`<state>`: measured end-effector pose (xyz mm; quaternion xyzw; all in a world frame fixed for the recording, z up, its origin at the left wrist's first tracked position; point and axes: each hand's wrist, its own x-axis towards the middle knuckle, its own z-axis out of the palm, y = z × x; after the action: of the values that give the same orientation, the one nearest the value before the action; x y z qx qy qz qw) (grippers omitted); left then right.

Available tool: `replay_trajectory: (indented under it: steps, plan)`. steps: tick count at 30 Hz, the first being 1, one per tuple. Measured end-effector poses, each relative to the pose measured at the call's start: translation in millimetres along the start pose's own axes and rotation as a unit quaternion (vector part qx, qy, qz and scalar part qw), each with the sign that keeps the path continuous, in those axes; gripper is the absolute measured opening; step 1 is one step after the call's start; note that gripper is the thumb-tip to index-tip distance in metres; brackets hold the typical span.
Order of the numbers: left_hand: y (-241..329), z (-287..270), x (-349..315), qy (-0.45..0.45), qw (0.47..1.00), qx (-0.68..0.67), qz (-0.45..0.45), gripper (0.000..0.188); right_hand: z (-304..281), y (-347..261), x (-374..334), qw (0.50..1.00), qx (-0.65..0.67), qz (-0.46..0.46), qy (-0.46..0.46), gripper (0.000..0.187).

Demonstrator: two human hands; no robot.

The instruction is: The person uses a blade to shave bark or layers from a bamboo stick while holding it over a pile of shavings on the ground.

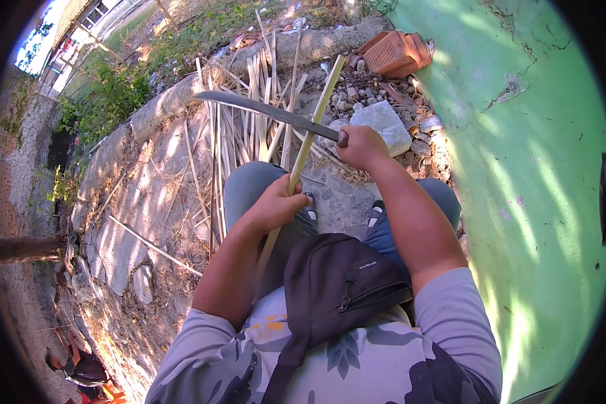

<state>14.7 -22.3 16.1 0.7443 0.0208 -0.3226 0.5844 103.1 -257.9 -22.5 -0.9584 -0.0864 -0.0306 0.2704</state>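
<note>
My left hand is closed around a long pale-green bamboo strip, which slants up and away over my knees. The strip's lower end runs back under my left forearm. In my right hand is the handle of a machete. Its long dark blade points left and crosses the strip well above my left hand, touching or nearly touching it. Beyond my knees lies a loose heap of split bamboo strips on the ground.
A pale stone block and gravel lie right of the heap, with stacked orange-brown roof tiles behind. A green wall stands close on my right. One thin stick lies at left. A black bag hangs at my front.
</note>
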Motion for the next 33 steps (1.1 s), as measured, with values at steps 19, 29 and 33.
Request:
replay_trajectory:
  steps: [19,29,33]
  plan:
    - [-9.1,-2.3,0.8,-0.018,0.998,0.022,0.062,0.028,-3.6,18.9,2.9,1.000,0.018,-0.004,-0.019,0.017]
    - [-14.0,-3.6,0.1,0.002,0.997,0.035,0.071,0.029,-13.5,-19.6,-8.6,0.980,-0.044,-0.193,-0.016,0.014]
    - [-11.3,-3.4,-4.6,-0.008,0.996,0.015,0.085,0.029,-13.6,-3.6,2.7,0.985,-0.065,-0.159,0.037,0.014]
